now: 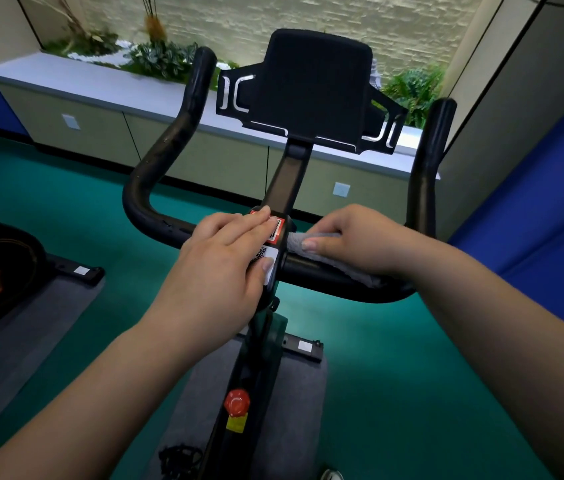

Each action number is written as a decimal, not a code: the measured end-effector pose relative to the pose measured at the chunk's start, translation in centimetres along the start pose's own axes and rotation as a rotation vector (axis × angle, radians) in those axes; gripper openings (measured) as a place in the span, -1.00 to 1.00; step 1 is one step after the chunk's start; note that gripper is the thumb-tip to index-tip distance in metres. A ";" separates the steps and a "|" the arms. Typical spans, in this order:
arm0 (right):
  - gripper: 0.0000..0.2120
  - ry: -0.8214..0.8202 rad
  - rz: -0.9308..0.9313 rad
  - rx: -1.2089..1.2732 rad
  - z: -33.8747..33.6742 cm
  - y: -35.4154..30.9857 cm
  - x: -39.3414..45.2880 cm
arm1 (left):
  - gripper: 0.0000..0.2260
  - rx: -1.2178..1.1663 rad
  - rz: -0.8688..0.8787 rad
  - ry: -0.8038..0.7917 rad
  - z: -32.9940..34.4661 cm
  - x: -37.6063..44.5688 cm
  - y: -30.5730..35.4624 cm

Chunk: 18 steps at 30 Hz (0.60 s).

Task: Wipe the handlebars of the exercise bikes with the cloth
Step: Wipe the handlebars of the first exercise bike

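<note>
I am wiping the handlebar of the bike right in front of me, on the cross bar just right of the middle post. The grey cloth is lying folded over that bar, and my right hand is curling around it, thumb pressing on top. My left hand is resting flat on the middle clamp with its stickers, fingers straight and holding nothing. Next, I think, I am sliding the cloth right, toward the bend. The bar is black, with scuffed spots. A black screen holder is standing far behind. A red knob is sitting near me.
</note>
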State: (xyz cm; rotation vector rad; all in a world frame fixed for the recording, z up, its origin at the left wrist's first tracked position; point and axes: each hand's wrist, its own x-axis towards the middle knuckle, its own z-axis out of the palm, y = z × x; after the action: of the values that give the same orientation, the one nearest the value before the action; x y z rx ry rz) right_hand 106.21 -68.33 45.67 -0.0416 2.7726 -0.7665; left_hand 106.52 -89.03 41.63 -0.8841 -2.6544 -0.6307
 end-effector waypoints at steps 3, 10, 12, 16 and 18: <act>-0.85 -0.047 -0.010 -0.050 -0.9 1.3 -0.7 | -0.52 0.001 0.006 -0.007 0.0 -0.1 0.0; -0.72 -0.030 -0.136 0.041 -1.0 1.2 -0.4 | -0.54 0.001 -0.012 0.014 0.2 0.0 0.1; -0.80 0.017 -0.155 0.060 -0.3 0.5 0.3 | -0.54 0.003 -0.013 0.010 0.1 0.0 0.2; -0.88 -0.054 -0.121 -0.005 -0.8 1.1 0.1 | -0.54 0.005 -0.007 0.005 0.0 0.0 0.3; -0.86 -0.080 -0.099 0.032 -1.1 1.5 -0.2 | -0.54 0.003 -0.009 0.006 0.1 0.0 0.4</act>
State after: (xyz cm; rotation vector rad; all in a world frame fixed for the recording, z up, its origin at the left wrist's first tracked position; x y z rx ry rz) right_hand 106.15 -66.44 45.86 -0.2000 2.6989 -0.8142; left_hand 106.76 -88.77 41.68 -0.8684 -2.6552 -0.6306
